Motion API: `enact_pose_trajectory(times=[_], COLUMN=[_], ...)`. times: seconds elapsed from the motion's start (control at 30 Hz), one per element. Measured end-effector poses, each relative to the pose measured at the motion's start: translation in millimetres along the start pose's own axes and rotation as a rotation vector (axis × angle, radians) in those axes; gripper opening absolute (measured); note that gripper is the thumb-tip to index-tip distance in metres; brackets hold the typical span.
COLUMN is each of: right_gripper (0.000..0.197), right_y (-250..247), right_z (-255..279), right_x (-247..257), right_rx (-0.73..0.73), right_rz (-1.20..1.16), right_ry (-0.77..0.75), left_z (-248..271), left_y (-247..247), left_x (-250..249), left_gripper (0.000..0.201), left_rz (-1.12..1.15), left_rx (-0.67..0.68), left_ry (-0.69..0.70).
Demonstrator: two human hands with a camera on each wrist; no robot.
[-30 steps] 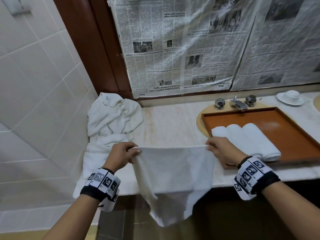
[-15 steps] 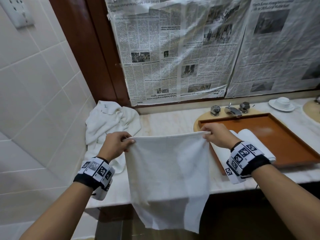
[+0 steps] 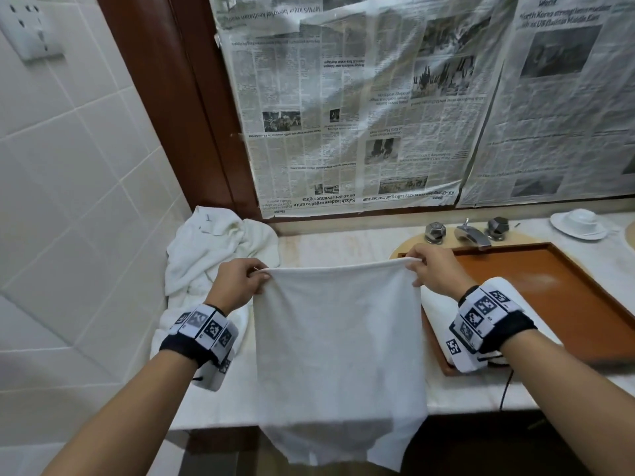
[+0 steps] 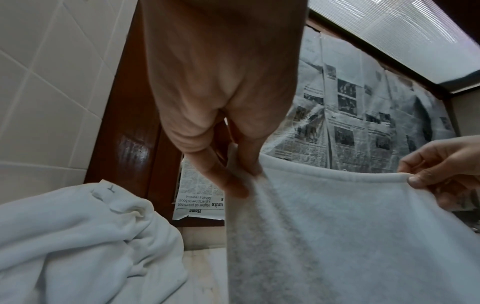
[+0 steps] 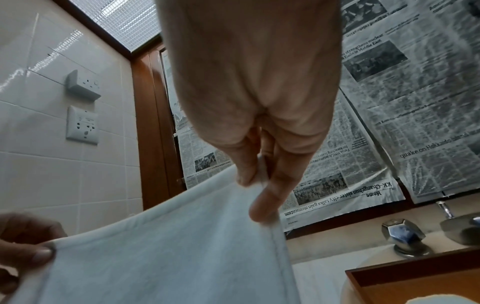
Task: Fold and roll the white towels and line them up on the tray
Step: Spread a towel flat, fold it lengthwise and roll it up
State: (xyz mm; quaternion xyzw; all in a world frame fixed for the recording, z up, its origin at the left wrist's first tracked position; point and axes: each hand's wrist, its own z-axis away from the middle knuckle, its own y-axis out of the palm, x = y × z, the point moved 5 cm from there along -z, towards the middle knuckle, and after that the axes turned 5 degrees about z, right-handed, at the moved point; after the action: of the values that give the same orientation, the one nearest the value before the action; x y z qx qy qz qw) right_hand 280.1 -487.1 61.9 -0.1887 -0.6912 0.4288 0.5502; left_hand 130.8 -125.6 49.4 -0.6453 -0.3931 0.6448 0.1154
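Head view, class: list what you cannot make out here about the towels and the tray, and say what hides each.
- Rolled towels on the tray: hidden in the head view behind the right hand and its wristband; their number cannot be told.
- Held towel: lower corners hang below the counter edge, unclear.
- Towel pile: partly behind the left hand; count unclear.

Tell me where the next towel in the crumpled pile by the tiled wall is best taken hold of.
Probably at the top of the crumpled pile, on the loose hemmed corner with the marked tag: it sticks up free of the folds. Come from above with the left hand, which is nearest, once it releases the held towel.
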Motion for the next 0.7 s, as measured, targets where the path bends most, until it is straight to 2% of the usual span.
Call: enact_pose_trajectory(times=[0.17,0.3,0.7], right_gripper=[0.008,0.008,0.014], right_y=[13,33,129], right_z=[-37,-75,-188], right_x=[-4,-13,-62], right_rx=[-0.007,-0.034,-0.002], right_rz=[-0.033,-0.046,-0.014], right_ry=[0.03,0.041,0.237], left_z=[-31,-64,-179], left_y=[3,16,91], left_x=[7,27,133], left_gripper=[0.009,0.005,0.017], left_rz=[-0.067,-0.069,-0.023], left_rx=[-0.046,-0.06,0.083], left_ry=[-0.012,-0.039,-0.241])
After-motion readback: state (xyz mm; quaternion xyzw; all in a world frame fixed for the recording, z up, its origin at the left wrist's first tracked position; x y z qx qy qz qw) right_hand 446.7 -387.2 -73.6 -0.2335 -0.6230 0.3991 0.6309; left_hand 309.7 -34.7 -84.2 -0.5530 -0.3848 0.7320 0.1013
